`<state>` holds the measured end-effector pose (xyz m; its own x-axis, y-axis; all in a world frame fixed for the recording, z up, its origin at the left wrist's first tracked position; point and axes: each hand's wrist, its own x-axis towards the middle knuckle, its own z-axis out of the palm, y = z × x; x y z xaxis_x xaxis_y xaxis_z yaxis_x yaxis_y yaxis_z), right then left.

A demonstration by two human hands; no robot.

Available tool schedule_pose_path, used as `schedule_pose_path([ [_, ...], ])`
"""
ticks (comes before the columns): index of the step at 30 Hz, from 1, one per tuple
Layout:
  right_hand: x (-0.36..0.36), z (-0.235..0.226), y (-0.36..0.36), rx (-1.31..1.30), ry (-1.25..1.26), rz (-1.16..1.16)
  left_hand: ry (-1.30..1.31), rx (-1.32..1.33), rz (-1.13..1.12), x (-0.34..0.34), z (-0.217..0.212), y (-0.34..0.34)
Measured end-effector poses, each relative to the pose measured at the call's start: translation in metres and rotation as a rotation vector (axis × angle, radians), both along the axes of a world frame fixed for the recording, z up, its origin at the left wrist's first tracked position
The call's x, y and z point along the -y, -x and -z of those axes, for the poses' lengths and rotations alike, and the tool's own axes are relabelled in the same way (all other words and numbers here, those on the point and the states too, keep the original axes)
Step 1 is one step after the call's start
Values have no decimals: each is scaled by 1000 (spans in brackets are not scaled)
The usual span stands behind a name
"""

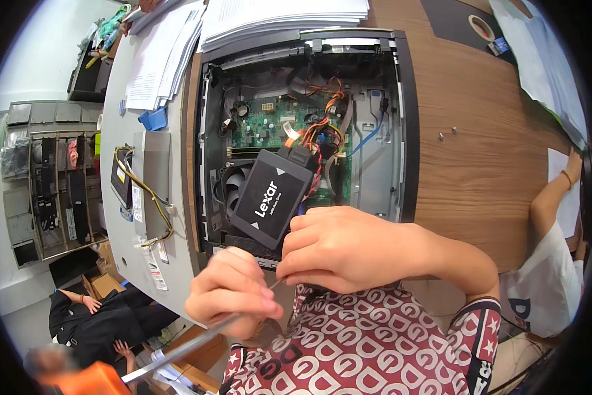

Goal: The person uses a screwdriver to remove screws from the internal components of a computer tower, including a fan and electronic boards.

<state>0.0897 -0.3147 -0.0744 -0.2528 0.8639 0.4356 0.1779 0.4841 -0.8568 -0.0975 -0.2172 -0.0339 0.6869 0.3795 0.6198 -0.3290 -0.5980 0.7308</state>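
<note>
My left hand (233, 289) is closed around the thin metal shaft of a screwdriver (194, 342); its orange handle reaches down to the lower left. Against the shaft's tip, my right hand (335, 250) pinches its fingers together, and whatever is between them is too small to make out. Just beyond both hands, a black solid state drive (273, 197) lies tilted over the opened computer case (408, 131), with a black connector plugged into its far end. Beneath it are a green motherboard (269, 125), a fan (233, 184) and a bundle of coloured power wires (332, 115).
Two small screws (441, 137) sit on the wooden table (474, 191) right of the case. Left stands a metal power supply (152, 191) with loose cables. Paper stacks (164, 66) lie at the back, a tape roll (481, 27) far right. Other people are at both sides.
</note>
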Motion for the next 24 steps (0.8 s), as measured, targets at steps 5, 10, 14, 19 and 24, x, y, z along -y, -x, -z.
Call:
schedule_pose_path([
  [5, 1, -2, -10, -146, 118, 103, 302, -39, 308, -8, -2, -2],
  [10, 1, 1, -15, -219, 181, 214, 530, -162, 379, -13, -12, -3],
  [14, -2, 4, -17, -182, 133, 171, 351, -318, 549, -19, -13, -9],
  [19, -2, -4, -14, -104, 113, 81, 320, -114, 303, 0, -5, -8],
  [24, 0, -4, -14, -41, 111, -35, 309, -7, -49, 11, 10, -14],
])
